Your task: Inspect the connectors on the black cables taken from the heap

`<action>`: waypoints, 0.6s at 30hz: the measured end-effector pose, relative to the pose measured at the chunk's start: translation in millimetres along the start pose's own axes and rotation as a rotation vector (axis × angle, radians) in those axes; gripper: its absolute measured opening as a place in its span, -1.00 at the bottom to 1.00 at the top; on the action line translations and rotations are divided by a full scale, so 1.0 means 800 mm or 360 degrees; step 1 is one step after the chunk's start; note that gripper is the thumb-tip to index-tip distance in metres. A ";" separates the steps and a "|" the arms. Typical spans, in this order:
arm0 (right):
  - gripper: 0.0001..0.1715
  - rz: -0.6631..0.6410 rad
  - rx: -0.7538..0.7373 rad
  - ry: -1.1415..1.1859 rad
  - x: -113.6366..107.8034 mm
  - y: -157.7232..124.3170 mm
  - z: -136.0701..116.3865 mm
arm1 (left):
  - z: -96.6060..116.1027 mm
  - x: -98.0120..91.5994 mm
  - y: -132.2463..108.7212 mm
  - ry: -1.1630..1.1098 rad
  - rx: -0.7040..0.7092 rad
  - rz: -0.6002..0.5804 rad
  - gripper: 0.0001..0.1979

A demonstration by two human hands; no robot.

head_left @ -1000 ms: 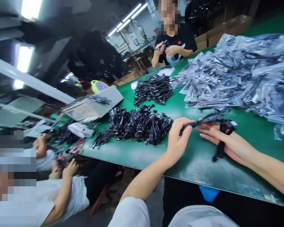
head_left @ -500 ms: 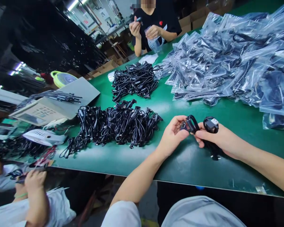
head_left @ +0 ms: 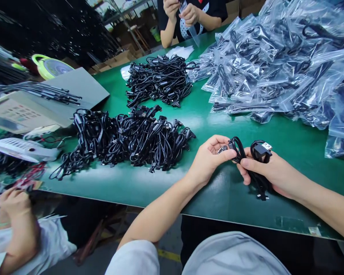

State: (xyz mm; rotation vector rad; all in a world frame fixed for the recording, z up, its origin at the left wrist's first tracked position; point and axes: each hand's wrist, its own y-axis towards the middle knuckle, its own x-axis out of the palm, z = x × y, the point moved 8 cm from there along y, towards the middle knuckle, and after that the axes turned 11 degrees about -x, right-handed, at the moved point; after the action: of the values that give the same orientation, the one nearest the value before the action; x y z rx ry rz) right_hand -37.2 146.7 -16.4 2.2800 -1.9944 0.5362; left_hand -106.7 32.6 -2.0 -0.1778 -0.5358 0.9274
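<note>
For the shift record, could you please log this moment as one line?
left hand: pinches black cable end | right hand: holds cable coil | green table | loose cable pile left | bagged cables behind

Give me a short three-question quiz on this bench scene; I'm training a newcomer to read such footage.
1. True or false: the left hand and the right hand both grip one black cable.
2. What lies nearest beyond the left hand: A) the pile of loose cables, B) the heap of bagged cables, C) the green-rimmed fan?
3. What colour is the table?

Key: 1 true; 2 A; 3 green.
</note>
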 end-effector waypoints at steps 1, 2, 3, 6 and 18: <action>-0.67 0.0014 0.0016 0.0044 0.000 0.000 0.001 | 0.000 0.001 -0.001 -0.0001 0.0013 -0.0017 -0.64; -0.66 0.0028 0.0030 0.0074 0.001 0.000 0.002 | 0.001 0.003 -0.001 0.0008 0.0029 -0.0032 -0.66; -0.66 0.0037 0.0036 0.0094 0.001 0.001 0.002 | 0.002 0.004 -0.002 0.0023 0.0040 -0.0046 -0.67; -0.66 0.0060 0.0022 0.0102 0.000 0.002 0.003 | 0.003 0.006 -0.005 0.0081 0.0064 -0.0038 -0.70; -0.63 0.0077 0.0033 0.0110 0.001 0.000 0.003 | 0.002 0.003 -0.002 0.0061 0.0014 -0.0058 -0.64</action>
State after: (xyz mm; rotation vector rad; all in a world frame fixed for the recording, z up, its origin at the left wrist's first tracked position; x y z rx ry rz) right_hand -36.9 145.4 -18.2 2.1979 -2.0259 0.6332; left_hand -105.0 33.7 0.7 -0.1770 -0.4981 0.8894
